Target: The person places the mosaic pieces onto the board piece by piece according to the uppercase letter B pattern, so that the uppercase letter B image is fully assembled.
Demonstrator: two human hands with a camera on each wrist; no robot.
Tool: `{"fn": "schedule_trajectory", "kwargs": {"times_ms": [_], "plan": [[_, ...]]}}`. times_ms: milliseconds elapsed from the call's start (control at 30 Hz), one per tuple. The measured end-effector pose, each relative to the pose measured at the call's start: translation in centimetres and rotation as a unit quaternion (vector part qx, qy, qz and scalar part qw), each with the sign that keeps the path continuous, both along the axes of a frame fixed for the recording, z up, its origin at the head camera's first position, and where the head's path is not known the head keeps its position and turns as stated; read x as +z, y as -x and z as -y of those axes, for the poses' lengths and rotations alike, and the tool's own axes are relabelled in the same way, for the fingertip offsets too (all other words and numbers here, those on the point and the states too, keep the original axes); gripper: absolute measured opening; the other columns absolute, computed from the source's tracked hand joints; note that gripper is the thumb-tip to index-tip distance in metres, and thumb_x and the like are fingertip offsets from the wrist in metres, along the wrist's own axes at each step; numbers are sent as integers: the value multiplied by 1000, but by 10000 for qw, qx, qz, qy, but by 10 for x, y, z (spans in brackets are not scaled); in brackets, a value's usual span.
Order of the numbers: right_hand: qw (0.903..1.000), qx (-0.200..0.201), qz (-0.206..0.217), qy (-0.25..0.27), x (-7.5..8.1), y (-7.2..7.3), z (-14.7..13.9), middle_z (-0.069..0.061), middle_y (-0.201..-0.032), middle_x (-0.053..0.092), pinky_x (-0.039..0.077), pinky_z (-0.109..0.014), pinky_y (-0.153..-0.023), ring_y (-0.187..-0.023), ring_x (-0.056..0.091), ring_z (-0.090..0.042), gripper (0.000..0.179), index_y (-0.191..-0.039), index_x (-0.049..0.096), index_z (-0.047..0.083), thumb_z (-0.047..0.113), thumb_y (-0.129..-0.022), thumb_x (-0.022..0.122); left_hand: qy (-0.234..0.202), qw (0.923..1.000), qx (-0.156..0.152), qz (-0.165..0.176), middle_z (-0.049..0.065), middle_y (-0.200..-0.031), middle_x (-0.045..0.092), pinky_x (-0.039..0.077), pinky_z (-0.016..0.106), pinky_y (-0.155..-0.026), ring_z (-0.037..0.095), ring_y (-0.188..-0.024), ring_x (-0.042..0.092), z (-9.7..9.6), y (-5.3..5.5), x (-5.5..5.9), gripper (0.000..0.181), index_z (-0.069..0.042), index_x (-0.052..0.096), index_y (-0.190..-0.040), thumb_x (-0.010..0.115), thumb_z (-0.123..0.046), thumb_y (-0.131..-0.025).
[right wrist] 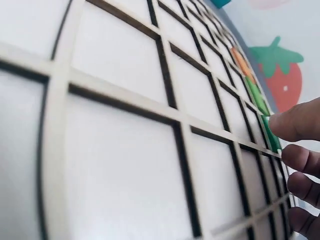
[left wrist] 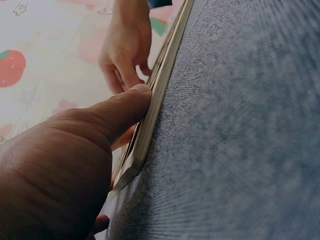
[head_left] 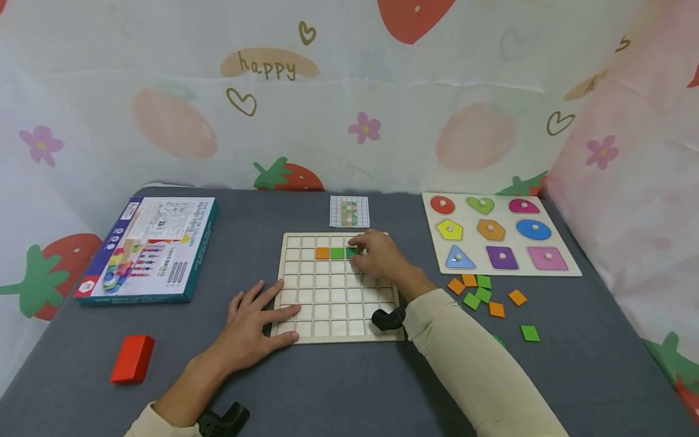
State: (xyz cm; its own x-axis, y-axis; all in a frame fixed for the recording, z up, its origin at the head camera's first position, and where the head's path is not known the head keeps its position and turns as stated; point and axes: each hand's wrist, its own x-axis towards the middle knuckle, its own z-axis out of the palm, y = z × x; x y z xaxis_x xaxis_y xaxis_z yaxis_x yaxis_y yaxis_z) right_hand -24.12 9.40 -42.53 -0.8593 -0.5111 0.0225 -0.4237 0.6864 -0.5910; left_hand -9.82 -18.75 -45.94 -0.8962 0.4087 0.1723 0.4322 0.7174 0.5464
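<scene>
A wooden grid board (head_left: 322, 295) with white square cells lies in the middle of the table. In one row near its far edge sit an orange tile (head_left: 322, 253) and a green tile (head_left: 337, 253), side by side. At the cell to their right, my right hand (head_left: 377, 258) pinches a second green tile (right wrist: 271, 134) between thumb and fingertip; the tile is partly hidden by the fingers. My left hand (head_left: 248, 328) rests on the board's near left corner with fingers spread, its thumb (left wrist: 135, 97) against the edge in the left wrist view.
Loose orange tiles (head_left: 456, 286) and green tiles (head_left: 530, 333) lie scattered right of the board. Behind them is a shape puzzle board (head_left: 472, 246). A printed pattern card (head_left: 349, 211) lies beyond the grid. On the left are a boxed set (head_left: 153, 249) and a red block (head_left: 133, 359).
</scene>
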Motion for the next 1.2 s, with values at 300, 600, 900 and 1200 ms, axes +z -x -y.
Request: {"fn": "schedule_trajectory", "kwargs": {"times_ms": [300,600,900,1200], "plan": [[9979,-125,-525,351,37,-20,-27,-14,-102,59,45,-43,-74,-90,52,-31,34,-122,66,1,11,-89,68,27,10000,2,-4,14,-152,33,7,69,-102,47,-138,18,0,0,0,51,-19,66,-130,71,-45,-85],[9873,-528,-1308,732,66,-53,-79,-10,-103,59,45,-43,-75,-94,51,-27,37,-121,67,2,8,-85,75,57,10000,-9,27,14,-153,32,7,69,-102,46,-138,17,0,1,-2,52,-21,65,-131,70,-46,-86],[9747,-840,-1831,971,65,-80,-140,-9,-105,60,41,-41,-75,-92,49,-21,37,-118,67,0,4,-82,76,76,10000,-10,9,13,-153,32,7,69,-102,46,-139,17,1,1,-1,52,-21,65,-131,70,-47,-86],[9668,-1652,-1742,871,50,-100,-200,-11,-110,60,38,-27,-75,-98,48,-13,45,-124,65,4,4,-81,78,77,9999,11,80,13,-153,32,6,67,-103,45,-139,16,2,1,-2,51,-22,65,-131,69,-47,-86]]}}
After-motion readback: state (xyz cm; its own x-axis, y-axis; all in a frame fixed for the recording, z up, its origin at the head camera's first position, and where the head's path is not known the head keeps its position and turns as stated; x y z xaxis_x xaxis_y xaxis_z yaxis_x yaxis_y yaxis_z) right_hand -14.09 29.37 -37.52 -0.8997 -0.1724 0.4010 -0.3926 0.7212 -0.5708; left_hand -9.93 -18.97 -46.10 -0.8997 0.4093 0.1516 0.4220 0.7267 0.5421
